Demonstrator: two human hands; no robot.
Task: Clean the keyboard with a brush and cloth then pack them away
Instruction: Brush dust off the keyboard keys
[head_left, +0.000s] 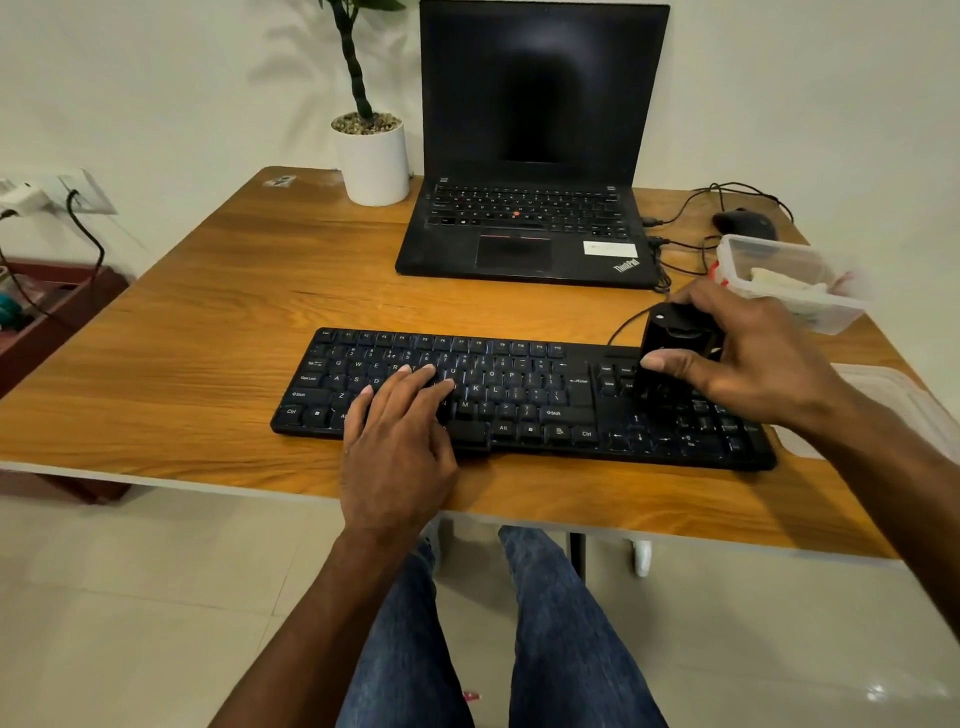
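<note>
Head view: right hand (748, 358) grips brush (675, 343) over keyboard (519, 400).

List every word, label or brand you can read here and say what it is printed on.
"ThinkPad": on the laptop palm rest, lower right corner.
"Ctrl", "Alt", "Shift", "Enter", "Caps Lock", plus single letters such as "K", "L", "M": on the keyboard keys.
White sticker on the laptop: print too small to read.
Function row and number pad legends: too blurred to read.

- One keyboard (522, 397), mid-table
- One laptop (535, 150) behind the keyboard
- One potted plant (371, 150) left of the laptop
- One clear container (789, 280) right of the laptop
- Two hands: left hand (397, 441), right hand (748, 353)
</note>
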